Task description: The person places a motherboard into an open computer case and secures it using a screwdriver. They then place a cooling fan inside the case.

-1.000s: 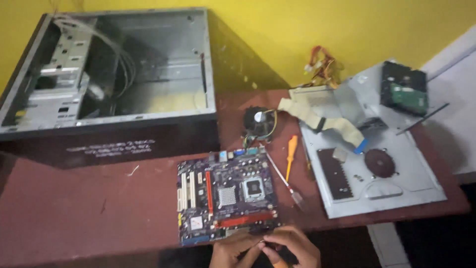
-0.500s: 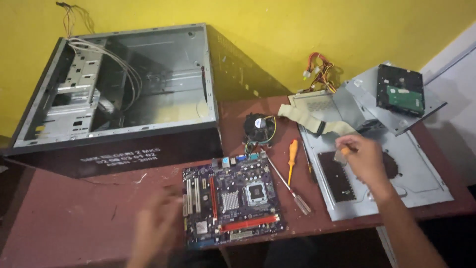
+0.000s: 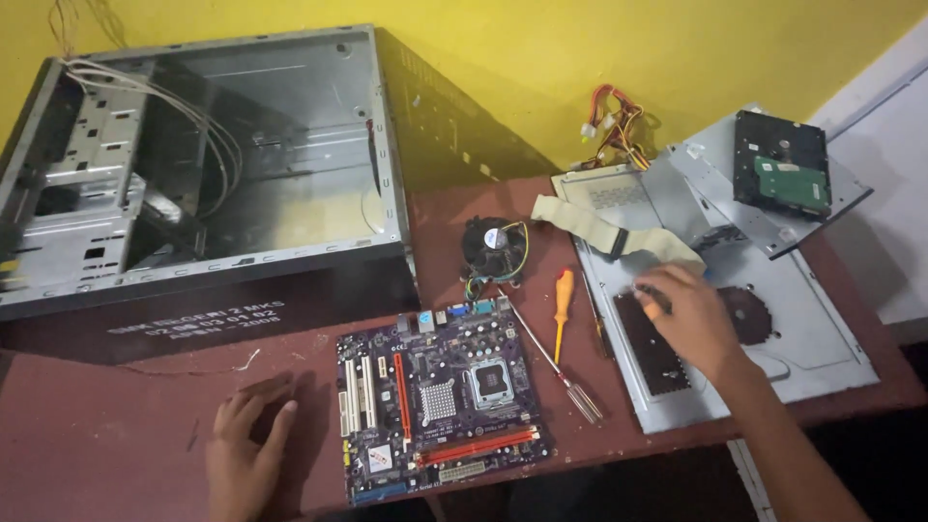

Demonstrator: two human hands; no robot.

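Nearest, the left hand [image 3: 246, 454] lies flat and empty on the reddish-brown wooden table [image 3: 106, 435], just beside one purple motherboard with red slots [image 3: 440, 401], while the right hand [image 3: 696, 319] reaches onto the grey sheet-metal side panel [image 3: 822, 338], fingers curled on something small and dark that is hard to make out. Between them lie two screwdrivers, one orange-handled [image 3: 563, 302], one clear-handled [image 3: 565, 379]. Farther back sit one black cooler fan [image 3: 493, 246], one hard drive [image 3: 783, 174], one beige ribbon cable [image 3: 619, 232] and one open black computer case [image 3: 203, 184], cut off at the left, against a yellow wall [image 3: 580, 48].
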